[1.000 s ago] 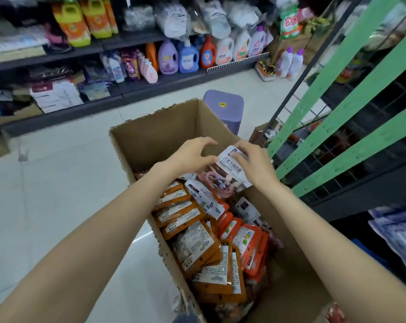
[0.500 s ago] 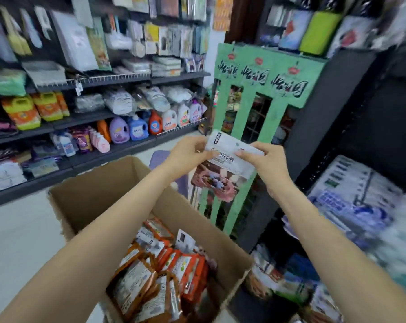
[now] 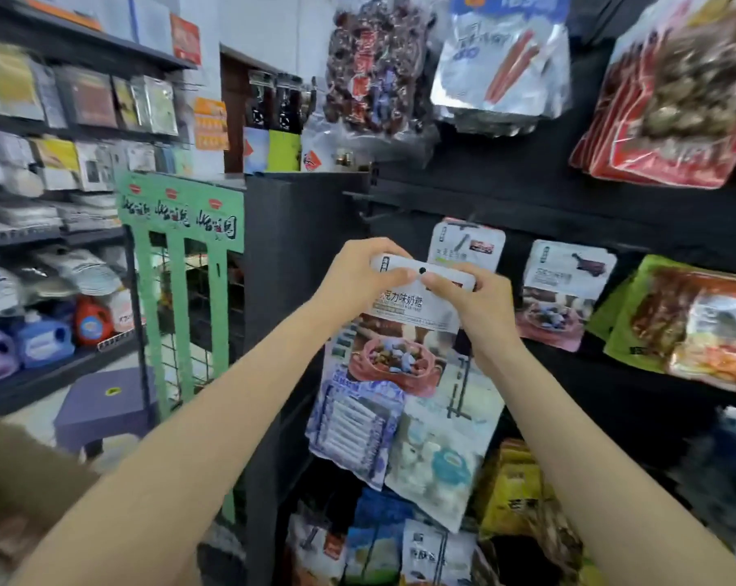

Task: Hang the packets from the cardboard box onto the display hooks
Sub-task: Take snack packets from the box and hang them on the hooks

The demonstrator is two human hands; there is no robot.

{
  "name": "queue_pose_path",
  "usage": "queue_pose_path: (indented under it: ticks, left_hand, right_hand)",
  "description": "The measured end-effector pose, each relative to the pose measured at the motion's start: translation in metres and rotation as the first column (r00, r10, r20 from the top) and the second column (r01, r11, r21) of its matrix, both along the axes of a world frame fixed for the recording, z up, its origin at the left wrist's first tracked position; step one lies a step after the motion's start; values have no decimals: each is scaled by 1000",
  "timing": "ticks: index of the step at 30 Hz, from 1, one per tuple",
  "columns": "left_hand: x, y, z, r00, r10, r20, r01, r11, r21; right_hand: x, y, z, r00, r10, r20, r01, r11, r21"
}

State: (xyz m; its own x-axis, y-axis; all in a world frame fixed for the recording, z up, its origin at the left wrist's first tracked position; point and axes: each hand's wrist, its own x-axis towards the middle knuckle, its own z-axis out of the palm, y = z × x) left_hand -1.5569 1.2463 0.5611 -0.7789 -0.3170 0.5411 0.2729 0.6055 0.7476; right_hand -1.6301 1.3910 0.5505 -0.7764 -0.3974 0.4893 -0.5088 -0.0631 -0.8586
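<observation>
I hold a white sweets packet [image 3: 404,332] with a pink bowl picture up against the black display wall. My left hand [image 3: 358,277] pinches its top left edge and my right hand [image 3: 472,302] pinches its top right edge, either side of the punched hang hole. Bare black display hooks [image 3: 364,205] stick out of the panel just above and left of my hands. A like packet [image 3: 468,245] hangs right behind the one I hold, another [image 3: 563,289] to its right. Only a corner of the cardboard box [image 3: 15,480] shows at lower left.
Other packets hang above [image 3: 374,65] and below [image 3: 438,463] on the black wall. A green display rack [image 3: 180,272] stands to the left, with a purple stool [image 3: 104,403] at its foot. Shelves of detergent bottles [image 3: 45,336] line the far left.
I lifted the packet out of the box with both hands and raised it to the display wall. My view swung up and right from the box to the hooks.
</observation>
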Motion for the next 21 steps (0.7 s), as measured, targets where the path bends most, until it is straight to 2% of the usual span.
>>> queue_pose_path:
  ticks: [6, 11, 18, 21]
  left_hand:
    - [-72, 82, 11, 994, -112, 10, 113, 992, -64]
    - [-114, 133, 23, 987, -160, 25, 160, 987, -9]
    - [-144, 165, 27, 988, -142, -63, 144, 989, 34]
    - [-149, 166, 25, 984, -174, -29, 175, 982, 63]
  right_hand:
    - [-45, 83, 9, 984, -175, -18, 175, 985, -5]
    - [-78, 126, 12, 933, -343, -103, 340, 939, -47]
    - [-104, 154, 17, 909, -373, -183, 369, 928, -60]
    - [-111, 158, 16, 919, -349, -185, 349, 937, -35]
